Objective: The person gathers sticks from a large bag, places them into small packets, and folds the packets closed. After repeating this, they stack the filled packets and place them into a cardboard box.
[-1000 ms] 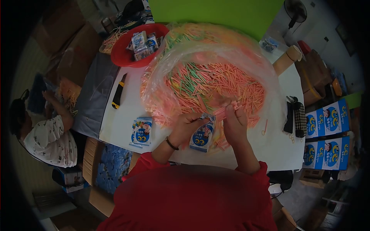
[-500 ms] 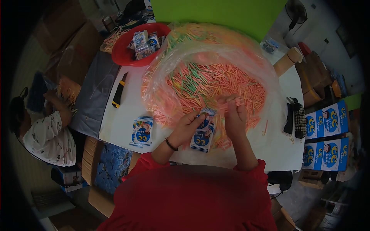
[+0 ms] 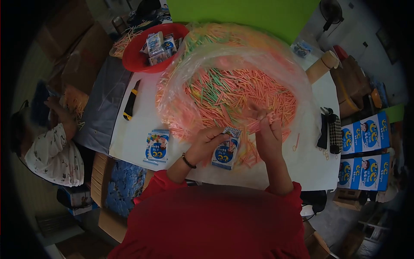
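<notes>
- Packet (image 3: 224,154), head view: near the table's (image 3: 310,172) front edge, below the bag (image 3: 177,97).
- Left hand (image 3: 207,143): thumb and fingers pinched together on the packet's upper end.
- Right hand (image 3: 269,136): fingers curled nearly closed around pink sticks (image 3: 254,126); fingertips blurred.
- Bag: mouth open, filled with loose sticks.
- Second packet (image 3: 157,146): flat, left of the left hand.
- Cutter (image 3: 130,104): beside the bag.

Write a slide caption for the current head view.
Left hand holding a printed packet, right hand holding pink sticks, at an open plastic bag of coloured sticks.
</notes>
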`<state>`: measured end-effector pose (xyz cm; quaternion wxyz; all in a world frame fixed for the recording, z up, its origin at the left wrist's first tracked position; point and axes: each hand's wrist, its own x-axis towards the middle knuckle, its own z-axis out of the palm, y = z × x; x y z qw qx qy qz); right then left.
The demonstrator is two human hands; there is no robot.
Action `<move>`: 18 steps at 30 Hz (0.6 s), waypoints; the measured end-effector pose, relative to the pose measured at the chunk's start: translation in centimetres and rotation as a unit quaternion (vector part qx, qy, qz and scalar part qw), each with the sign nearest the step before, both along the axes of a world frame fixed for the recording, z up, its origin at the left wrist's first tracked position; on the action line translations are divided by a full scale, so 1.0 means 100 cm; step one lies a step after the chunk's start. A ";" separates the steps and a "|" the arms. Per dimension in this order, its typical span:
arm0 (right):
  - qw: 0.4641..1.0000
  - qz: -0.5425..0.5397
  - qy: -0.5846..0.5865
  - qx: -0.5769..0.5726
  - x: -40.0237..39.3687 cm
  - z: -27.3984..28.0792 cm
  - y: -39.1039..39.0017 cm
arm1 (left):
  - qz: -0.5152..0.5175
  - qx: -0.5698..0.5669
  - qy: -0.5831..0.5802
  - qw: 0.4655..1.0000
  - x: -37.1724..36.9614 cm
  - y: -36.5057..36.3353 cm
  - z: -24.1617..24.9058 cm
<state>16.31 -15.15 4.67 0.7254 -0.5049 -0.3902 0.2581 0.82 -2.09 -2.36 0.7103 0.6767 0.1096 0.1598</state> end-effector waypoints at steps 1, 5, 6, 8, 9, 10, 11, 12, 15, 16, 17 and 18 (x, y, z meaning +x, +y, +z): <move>0.999 0.027 0.034 0.017 -0.008 0.003 0.004 | 0.007 -0.006 0.014 1.000 0.001 -0.002 0.005; 0.995 0.084 -0.049 -0.001 -0.011 0.008 0.013 | 0.008 0.046 -0.013 0.999 0.000 -0.004 0.026; 0.995 0.087 -0.048 -0.001 -0.012 0.006 0.014 | 0.006 0.031 0.005 0.999 -0.002 -0.004 0.032; 0.990 0.130 -0.051 -0.022 -0.013 -0.001 0.014 | 0.004 0.016 0.024 1.000 -0.005 -0.005 0.037; 0.990 0.131 -0.051 -0.021 -0.012 -0.003 0.013 | 0.005 0.005 0.036 0.999 -0.005 -0.005 0.039; 0.984 0.126 -0.119 -0.041 -0.011 -0.006 0.012 | 0.004 -0.008 0.048 0.999 -0.005 -0.006 0.040; 0.973 0.120 -0.186 -0.060 -0.009 -0.008 0.012 | 0.004 -0.007 0.047 0.999 -0.003 -0.006 0.032; 0.973 0.120 -0.188 -0.059 -0.008 -0.012 0.012 | 0.007 0.014 -0.004 1.000 0.000 -0.005 0.016; 0.936 0.110 -0.321 -0.091 -0.007 -0.019 0.010 | -0.012 -0.015 -0.059 0.998 0.002 -0.006 0.003; 0.940 0.098 -0.309 -0.106 -0.007 -0.018 0.010 | -0.035 -0.065 -0.061 0.995 0.003 -0.006 0.003; 0.943 0.086 -0.297 -0.121 -0.007 -0.018 0.010 | -0.034 -0.064 -0.062 0.995 0.004 -0.008 0.004; 0.943 0.087 -0.297 -0.121 -0.007 -0.012 0.010 | -0.014 -0.104 -0.067 0.992 0.005 -0.012 0.008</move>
